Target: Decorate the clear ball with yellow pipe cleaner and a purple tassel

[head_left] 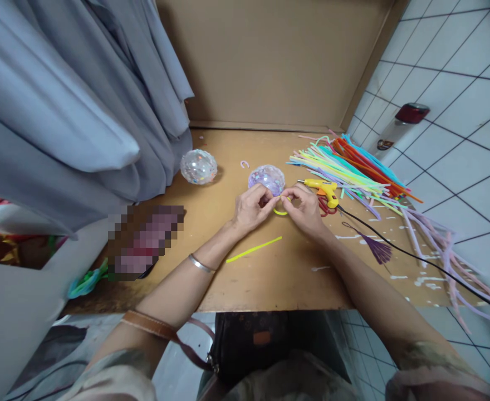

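Note:
My left hand point(253, 208) and my right hand point(302, 209) meet over the middle of the table, fingers pinched together. Between them they hold a yellow pipe cleaner point(280, 212) bent into a curve, its ends hidden by my fingertips. Just beyond my fingers sits a clear, purple-tinted ball point(266, 177) with coloured specks. A second straight yellow pipe cleaner point(254, 249) lies nearer to me, below my left hand. Close to my right hand rests a yellow glue gun point(323, 189), its nozzle pointing left, with dark red loops point(327, 207) under it.
Another clear speckled ball point(199, 166) stands left, near the grey curtain point(145, 100). A heap of coloured pipe cleaners point(353, 167) covers the back right. The glue gun's black cord point(399, 248) crosses the right side, past a purple tassel point(376, 248). A pixelated object point(147, 242) lies left.

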Motion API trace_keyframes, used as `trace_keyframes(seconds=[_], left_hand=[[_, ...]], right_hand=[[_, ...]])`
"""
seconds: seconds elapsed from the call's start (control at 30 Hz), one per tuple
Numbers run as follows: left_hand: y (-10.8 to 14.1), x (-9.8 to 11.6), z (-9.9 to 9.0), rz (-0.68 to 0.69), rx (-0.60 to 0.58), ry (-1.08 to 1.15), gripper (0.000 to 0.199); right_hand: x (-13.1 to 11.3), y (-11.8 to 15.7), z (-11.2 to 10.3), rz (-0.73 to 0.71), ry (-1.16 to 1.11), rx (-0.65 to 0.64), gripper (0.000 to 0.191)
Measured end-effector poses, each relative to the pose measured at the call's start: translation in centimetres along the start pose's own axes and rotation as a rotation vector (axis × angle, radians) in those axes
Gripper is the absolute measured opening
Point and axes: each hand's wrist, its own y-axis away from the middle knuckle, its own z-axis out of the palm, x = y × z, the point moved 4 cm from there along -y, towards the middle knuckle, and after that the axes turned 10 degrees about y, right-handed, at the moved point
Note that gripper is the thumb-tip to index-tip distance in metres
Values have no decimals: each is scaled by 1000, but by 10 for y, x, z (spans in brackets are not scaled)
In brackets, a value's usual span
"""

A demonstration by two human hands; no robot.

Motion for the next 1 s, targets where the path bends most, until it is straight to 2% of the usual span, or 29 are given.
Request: trace_keyframes(seconds=[0.2,0.37,0.7,0.87,1.0], left_hand=[[0,3,0,40,-8,-6,18],[2,4,3,72,-50,-10,18],[2,3,3,76,-15,-56,18],[0,0,0,-36,13,-17,19],[-2,0,-2,-81,28,37,19]], right_hand=[[-2,0,-1,-23,27,-20,10],[-3,1,-1,-76,80,-6,13],[-8,7,3,-293,359,68,22],[-12,9,4,-257,326,23,29],[-11,7,3,-117,133,-30,32]])
